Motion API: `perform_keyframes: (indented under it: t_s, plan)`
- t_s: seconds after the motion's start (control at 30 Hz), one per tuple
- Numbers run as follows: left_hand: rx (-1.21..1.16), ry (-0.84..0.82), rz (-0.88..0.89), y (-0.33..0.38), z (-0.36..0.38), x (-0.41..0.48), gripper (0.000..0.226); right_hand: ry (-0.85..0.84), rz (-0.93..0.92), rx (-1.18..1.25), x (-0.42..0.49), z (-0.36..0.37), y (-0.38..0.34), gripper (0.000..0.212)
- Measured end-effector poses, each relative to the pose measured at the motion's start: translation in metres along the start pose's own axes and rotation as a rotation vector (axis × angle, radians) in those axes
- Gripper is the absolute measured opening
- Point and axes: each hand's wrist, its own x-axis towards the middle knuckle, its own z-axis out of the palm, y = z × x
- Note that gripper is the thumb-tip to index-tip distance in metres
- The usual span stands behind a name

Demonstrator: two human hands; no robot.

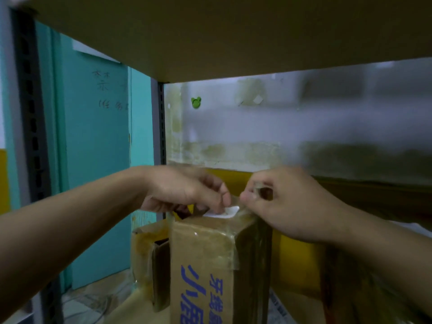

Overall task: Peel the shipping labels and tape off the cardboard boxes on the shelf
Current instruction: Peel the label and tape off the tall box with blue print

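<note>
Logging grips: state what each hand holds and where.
Right hand pinches the clear tape by its lifted end; left hand pinches the white label by its raised edge.

Matt brown cardboard box (205, 258) under glossy, seemingly clear plastic tape (230, 249); white paper label (225, 212).

Storage corner: slotted steel uprights (161, 122) carried board shelves (233, 31) holding taped cardboard boxes (201, 249); a stained wall (280, 127) and teal door (93, 160) lay behind.
</note>
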Motion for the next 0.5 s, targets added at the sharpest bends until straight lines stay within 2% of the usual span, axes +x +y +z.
perform_keyframes:
  t_s: [0.07,0.13,0.33,0.37,0.43,0.5]
  plan:
    - [0.028,0.026,0.091,-0.008,0.002,-0.007,0.011,-0.051,0.002,0.023,-0.001,-0.002,-0.001,0.026]
    - [0.103,-0.001,0.152,-0.01,0.003,-0.016,0.02,-0.106,-0.011,0.109,0.002,-0.004,-0.001,0.026]
    - [0.428,-0.201,0.232,0.006,0.005,-0.023,0.094,-0.195,-0.096,0.367,0.006,-0.012,-0.002,0.032]
    - [0.438,-0.234,0.245,0.007,0.006,-0.021,0.096,-0.22,-0.095,0.396,0.005,-0.014,-0.001,0.032]
    - [0.399,-0.27,0.274,0.008,0.009,-0.019,0.085,-0.276,-0.087,0.43,0.004,-0.02,0.004,0.026]
    - [0.376,-0.223,0.308,0.006,0.011,-0.016,0.076,-0.322,-0.077,0.436,0.003,-0.025,0.007,0.018]
